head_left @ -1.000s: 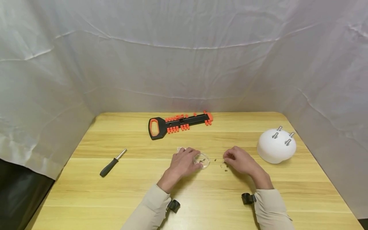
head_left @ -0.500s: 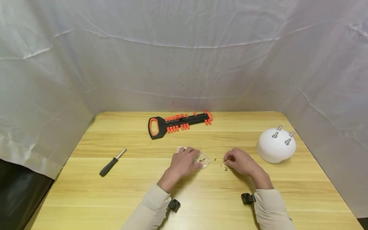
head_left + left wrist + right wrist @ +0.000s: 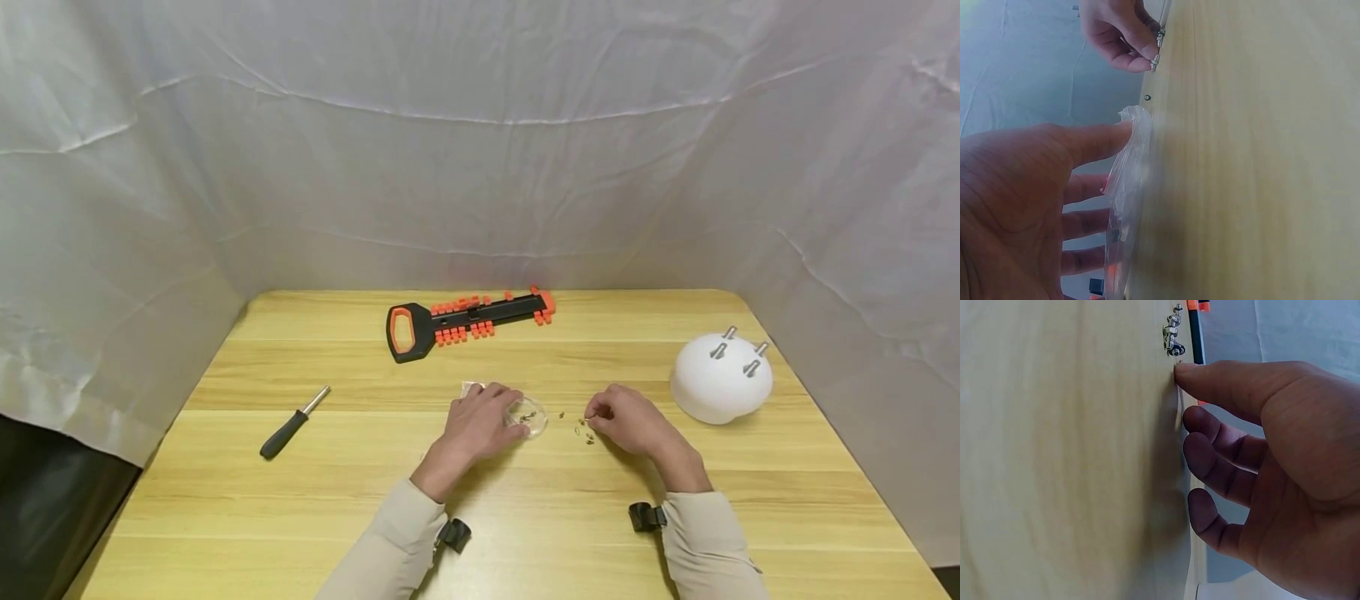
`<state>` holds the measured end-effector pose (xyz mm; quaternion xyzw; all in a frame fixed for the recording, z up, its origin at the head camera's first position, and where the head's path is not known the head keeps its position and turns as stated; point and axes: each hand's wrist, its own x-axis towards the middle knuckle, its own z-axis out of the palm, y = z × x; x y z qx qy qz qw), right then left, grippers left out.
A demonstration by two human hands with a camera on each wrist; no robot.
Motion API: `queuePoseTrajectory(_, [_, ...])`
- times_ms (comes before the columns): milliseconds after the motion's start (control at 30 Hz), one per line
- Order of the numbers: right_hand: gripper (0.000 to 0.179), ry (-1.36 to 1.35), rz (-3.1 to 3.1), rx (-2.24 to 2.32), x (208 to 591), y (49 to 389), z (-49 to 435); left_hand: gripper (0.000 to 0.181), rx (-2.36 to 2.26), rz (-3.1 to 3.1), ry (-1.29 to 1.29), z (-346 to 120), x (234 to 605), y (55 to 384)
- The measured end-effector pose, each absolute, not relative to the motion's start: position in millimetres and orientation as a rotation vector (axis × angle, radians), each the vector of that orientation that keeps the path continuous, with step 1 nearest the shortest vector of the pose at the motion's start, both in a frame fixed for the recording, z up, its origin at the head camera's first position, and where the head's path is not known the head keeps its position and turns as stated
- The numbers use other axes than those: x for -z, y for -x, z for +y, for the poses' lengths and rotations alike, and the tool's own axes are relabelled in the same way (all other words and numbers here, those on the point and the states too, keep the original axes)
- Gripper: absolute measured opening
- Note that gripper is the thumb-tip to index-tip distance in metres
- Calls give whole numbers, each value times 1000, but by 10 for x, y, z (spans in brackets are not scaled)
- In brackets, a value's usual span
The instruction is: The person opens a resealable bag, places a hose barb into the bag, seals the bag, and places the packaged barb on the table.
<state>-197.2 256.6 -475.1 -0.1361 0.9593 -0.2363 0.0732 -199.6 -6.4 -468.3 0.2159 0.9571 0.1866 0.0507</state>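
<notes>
In the head view, my left hand (image 3: 483, 423) holds a clear plastic bag (image 3: 534, 427) with small brass-coloured pieces in it; thumb and fingers span its edges. The left wrist view shows the crinkled bag (image 3: 1125, 181) between thumb and fingers, near the wood surface. My right hand (image 3: 626, 421) pinches with thumb and forefinger over several loose small metal pieces (image 3: 589, 441) on the table. Its thumb tip meets a tiny piece (image 3: 1179, 363) in the right wrist view, mostly hidden by the digits. Beyond it lie more bolt-like metal pieces (image 3: 1174, 332).
A black-handled driver with a metal shaft (image 3: 296, 423) lies on the left. At the back is a black tool (image 3: 495, 313) with a loop handle and orange clips. A white rounded body with metal pins (image 3: 720, 383) stands right. Grey cloth (image 3: 480, 167) encloses the table.
The right hand's fingertips have shifted slightly right, and a small metal piece now shows just left of them. The left hand and the bag have stayed in place.
</notes>
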Motion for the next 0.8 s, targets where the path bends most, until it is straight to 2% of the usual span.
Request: queuePoseTrajectory(800, [7,450,2892,690,4754,1975,2519,52,-543,2926,-653,-58,4684,2001])
